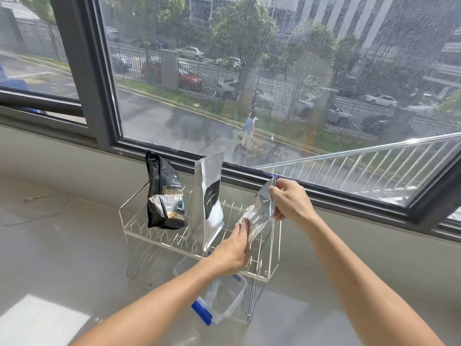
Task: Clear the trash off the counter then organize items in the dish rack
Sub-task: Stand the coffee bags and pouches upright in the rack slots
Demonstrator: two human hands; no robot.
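- The counter (62,258) to the left of the grip looks bare of trash apart from a thin white cord (50,203) near the wall, so I judge the clearing part done or close to it.
- In the dish rack (139,236), well left of the held pouch, a black bag (164,196) stands upright on the top tier.
- Just left of the grip, a silver bag (209,196) with a black label stands beside the black one, leaning slightly.
- The left hand (233,253) presses its fingers against the lower end of a shiny pouch (260,213), steadying it from below.
- The right hand (291,201) pinches the same pouch at its upper end, so both hands are closed on it (it hangs tilted over the right part of the top tier).
- Below the grip, a clear box (224,303) with blue clips sits under the rack's lower tier.
- What seems left: seat this third pouch next to the other two, and perhaps tidy the box.
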